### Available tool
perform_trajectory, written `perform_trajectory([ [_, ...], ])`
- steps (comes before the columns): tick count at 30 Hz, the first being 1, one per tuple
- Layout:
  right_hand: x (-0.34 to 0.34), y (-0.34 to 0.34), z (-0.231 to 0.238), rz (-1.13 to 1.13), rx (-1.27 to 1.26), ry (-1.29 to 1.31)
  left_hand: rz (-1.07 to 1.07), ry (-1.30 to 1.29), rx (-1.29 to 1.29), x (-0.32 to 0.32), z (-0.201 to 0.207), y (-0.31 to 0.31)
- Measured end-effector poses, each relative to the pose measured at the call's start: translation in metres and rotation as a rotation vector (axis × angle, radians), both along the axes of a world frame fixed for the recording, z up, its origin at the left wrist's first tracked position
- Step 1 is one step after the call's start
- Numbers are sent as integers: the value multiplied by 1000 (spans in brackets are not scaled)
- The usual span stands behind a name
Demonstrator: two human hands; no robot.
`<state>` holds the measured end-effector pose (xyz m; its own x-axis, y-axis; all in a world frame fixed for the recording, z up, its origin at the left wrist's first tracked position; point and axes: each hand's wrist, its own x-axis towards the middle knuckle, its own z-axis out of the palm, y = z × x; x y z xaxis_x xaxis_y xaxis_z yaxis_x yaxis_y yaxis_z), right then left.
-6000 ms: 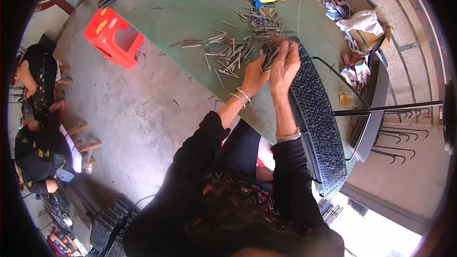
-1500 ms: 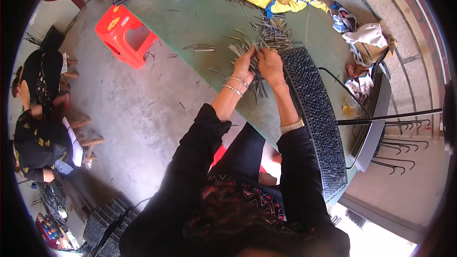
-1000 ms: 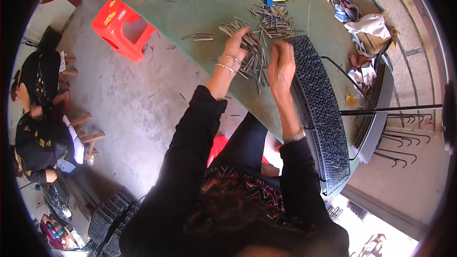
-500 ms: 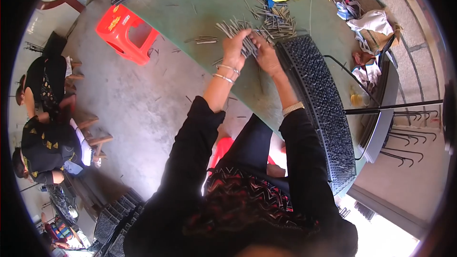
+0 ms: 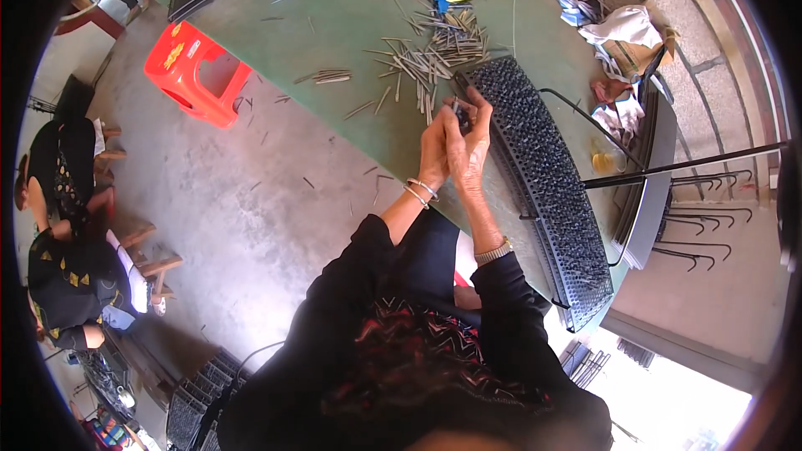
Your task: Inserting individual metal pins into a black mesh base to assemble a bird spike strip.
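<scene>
Your left hand (image 5: 433,149) and right hand (image 5: 471,149) close together around thin dark sticks (image 5: 463,119); the long black bristly rack (image 5: 545,169) slants lengthwise just beside your right.

Workshop: green worktable (image 5: 347,38) strewn with thin sticks (image 5: 449,48), filled black rack (image 5: 545,163), wall hooks (image 5: 700,220).

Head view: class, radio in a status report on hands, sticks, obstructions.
Left hand, right hand together around dark pieces. Loose sticks ahead. Black rack close alongside right hand.

Both hands (image 5: 469,150) clasp dark pieces (image 5: 463,117). Farther off, loose sticks (image 5: 451,43) litter the green worktop (image 5: 355,21). Right lies a black rack (image 5: 547,175).
</scene>
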<state>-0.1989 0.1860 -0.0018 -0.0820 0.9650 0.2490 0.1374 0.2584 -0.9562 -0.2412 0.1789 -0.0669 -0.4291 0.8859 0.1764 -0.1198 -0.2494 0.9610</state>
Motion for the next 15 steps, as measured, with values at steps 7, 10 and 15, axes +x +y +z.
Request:
perform_trajectory([
  [7, 5, -2, 0, 24, -133, 139, -5, 90, -100, -1, 19, -10],
  [10, 9, -11, 9, -21, 11, 224, -24, 220, -50, 1, 23, -15],
  [15, 21, -23, 7, 18, -16, 68, -75, 90, 53, 5, 13, -17],
])
